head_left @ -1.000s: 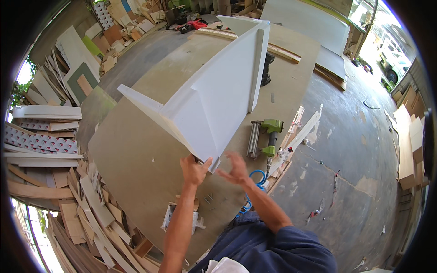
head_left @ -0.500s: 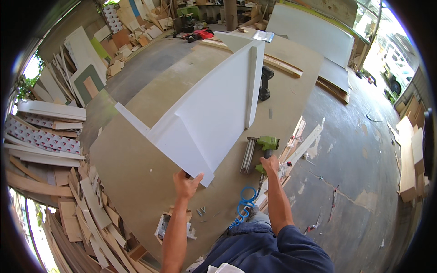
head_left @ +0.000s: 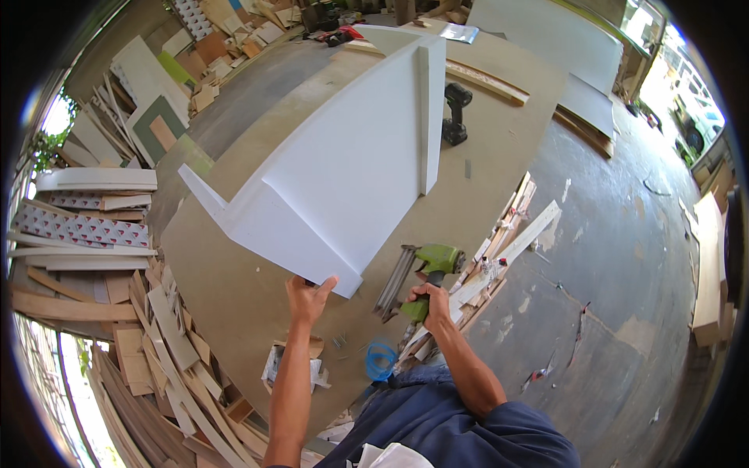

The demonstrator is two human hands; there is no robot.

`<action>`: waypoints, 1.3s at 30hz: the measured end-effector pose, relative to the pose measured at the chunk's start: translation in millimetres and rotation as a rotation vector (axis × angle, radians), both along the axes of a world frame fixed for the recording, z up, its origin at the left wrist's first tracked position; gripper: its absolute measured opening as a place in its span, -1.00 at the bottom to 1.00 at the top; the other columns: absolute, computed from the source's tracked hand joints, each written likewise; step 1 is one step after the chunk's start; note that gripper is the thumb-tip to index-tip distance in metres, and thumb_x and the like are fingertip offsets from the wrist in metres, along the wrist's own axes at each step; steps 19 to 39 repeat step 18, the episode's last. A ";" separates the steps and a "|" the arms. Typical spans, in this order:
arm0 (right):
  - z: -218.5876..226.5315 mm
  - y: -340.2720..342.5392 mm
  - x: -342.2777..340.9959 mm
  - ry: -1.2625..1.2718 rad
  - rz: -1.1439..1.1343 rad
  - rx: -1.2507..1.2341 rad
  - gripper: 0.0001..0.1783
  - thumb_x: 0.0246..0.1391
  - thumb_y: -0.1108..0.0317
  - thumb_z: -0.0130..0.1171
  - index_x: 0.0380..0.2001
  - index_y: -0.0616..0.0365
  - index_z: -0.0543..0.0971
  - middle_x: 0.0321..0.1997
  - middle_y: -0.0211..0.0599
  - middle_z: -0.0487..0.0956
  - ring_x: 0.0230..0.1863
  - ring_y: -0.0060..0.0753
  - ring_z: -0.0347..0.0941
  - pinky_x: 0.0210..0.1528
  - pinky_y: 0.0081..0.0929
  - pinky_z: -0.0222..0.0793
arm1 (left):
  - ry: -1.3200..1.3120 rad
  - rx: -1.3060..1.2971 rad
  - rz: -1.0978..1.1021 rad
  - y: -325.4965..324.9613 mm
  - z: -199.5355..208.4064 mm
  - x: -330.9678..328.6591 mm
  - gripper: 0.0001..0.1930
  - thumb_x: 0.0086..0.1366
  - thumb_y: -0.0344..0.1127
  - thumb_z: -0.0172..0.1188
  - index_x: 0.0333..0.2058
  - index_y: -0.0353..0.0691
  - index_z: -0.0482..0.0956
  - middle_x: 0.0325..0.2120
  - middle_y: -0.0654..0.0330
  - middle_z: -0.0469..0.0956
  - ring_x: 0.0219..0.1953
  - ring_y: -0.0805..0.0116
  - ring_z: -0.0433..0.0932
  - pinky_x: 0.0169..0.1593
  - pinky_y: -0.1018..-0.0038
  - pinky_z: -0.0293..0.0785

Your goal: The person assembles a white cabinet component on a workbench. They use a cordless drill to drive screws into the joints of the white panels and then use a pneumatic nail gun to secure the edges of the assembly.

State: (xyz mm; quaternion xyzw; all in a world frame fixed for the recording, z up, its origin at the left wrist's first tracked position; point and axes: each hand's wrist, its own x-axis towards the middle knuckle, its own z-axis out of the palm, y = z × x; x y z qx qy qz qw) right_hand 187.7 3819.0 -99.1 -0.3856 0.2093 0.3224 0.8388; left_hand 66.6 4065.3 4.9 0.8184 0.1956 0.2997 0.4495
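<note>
One view only, from a head-worn fisheye camera; it looks steeply down and forward over the workbench (head_left: 234, 312) from above the person's chest; straight edges bow toward the dark circular rim; the left hand (head_left: 307, 298) and right hand (head_left: 431, 303) sit near, low of centre; the white panel assembly (head_left: 351, 179) runs away to the far side; floor shows right, stacked offcuts left.
</note>
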 end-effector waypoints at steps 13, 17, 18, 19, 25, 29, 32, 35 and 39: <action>-24.2 39.8 -100.5 0.074 0.112 0.024 -0.72 0.08 0.47 0.14 -0.15 0.37 0.46 -0.55 -0.21 0.50 -0.67 -0.35 0.43 -0.41 -0.16 0.57 | -0.115 -0.016 -0.064 6.9 -15.9 4.2 -0.68 0.13 -0.29 0.49 -0.26 -0.40 0.64 -0.50 0.20 0.67 -0.47 0.52 0.55 -0.33 0.49 0.50; -27.3 42.2 -106.7 0.040 0.097 0.055 -0.71 0.07 0.47 0.16 -0.15 0.41 0.48 -0.54 -0.17 0.52 -0.67 -0.32 0.46 -0.44 -0.15 0.58 | -0.034 0.017 -0.082 6.7 -12.8 1.9 -0.66 0.14 -0.29 0.48 -0.21 -0.39 0.64 -0.43 0.15 0.71 -0.41 0.37 0.65 -0.28 0.45 0.55; -28.3 42.2 -107.9 0.035 0.095 0.051 -0.71 0.07 0.47 0.16 -0.15 0.41 0.48 -0.54 -0.17 0.52 -0.67 -0.32 0.46 -0.44 -0.15 0.58 | 0.026 0.038 -0.083 9.8 -12.1 -0.1 -0.66 0.14 -0.30 0.48 -0.19 -0.40 0.63 -0.38 0.10 0.74 -0.35 0.23 0.74 -0.22 0.42 0.60; -28.3 42.2 -107.9 0.035 0.095 0.051 -0.71 0.07 0.47 0.16 -0.15 0.41 0.48 -0.54 -0.17 0.52 -0.67 -0.32 0.46 -0.44 -0.15 0.58 | 0.026 0.038 -0.083 9.8 -12.1 -0.1 -0.66 0.14 -0.30 0.48 -0.19 -0.40 0.63 -0.38 0.10 0.74 -0.35 0.23 0.74 -0.22 0.42 0.60; -28.3 42.2 -107.9 0.035 0.095 0.051 -0.71 0.07 0.47 0.16 -0.15 0.41 0.48 -0.54 -0.17 0.52 -0.67 -0.32 0.46 -0.44 -0.15 0.58 | 0.026 0.038 -0.083 9.8 -12.1 -0.1 -0.66 0.14 -0.30 0.48 -0.19 -0.40 0.63 -0.38 0.10 0.74 -0.35 0.23 0.74 -0.22 0.42 0.60; -28.3 42.2 -107.9 0.035 0.095 0.051 -0.71 0.07 0.47 0.16 -0.15 0.41 0.48 -0.54 -0.17 0.52 -0.67 -0.32 0.46 -0.44 -0.15 0.58 | 0.026 0.038 -0.083 9.8 -12.1 -0.1 -0.66 0.14 -0.30 0.48 -0.19 -0.40 0.63 -0.38 0.10 0.74 -0.35 0.23 0.74 -0.22 0.42 0.60; -28.3 42.2 -107.9 0.035 0.095 0.051 -0.71 0.07 0.47 0.16 -0.15 0.41 0.48 -0.54 -0.17 0.52 -0.67 -0.32 0.46 -0.44 -0.15 0.58 | 0.026 0.038 -0.083 9.8 -12.1 -0.1 -0.66 0.14 -0.30 0.48 -0.19 -0.40 0.63 -0.38 0.10 0.74 -0.35 0.23 0.74 -0.22 0.42 0.60; -28.3 42.2 -107.9 0.035 0.095 0.051 -0.71 0.07 0.47 0.16 -0.15 0.41 0.48 -0.54 -0.17 0.52 -0.67 -0.32 0.46 -0.44 -0.15 0.58 | 0.026 0.038 -0.083 9.8 -12.1 -0.1 -0.66 0.14 -0.30 0.48 -0.19 -0.40 0.63 -0.38 0.10 0.74 -0.35 0.23 0.74 -0.22 0.42 0.60; -28.3 42.2 -107.9 0.035 0.095 0.051 -0.71 0.07 0.47 0.16 -0.15 0.41 0.48 -0.54 -0.17 0.52 -0.67 -0.32 0.46 -0.44 -0.15 0.58 | 0.026 0.038 -0.083 9.8 -12.1 -0.1 -0.66 0.14 -0.30 0.48 -0.19 -0.40 0.63 -0.38 0.10 0.74 -0.35 0.23 0.74 -0.22 0.42 0.60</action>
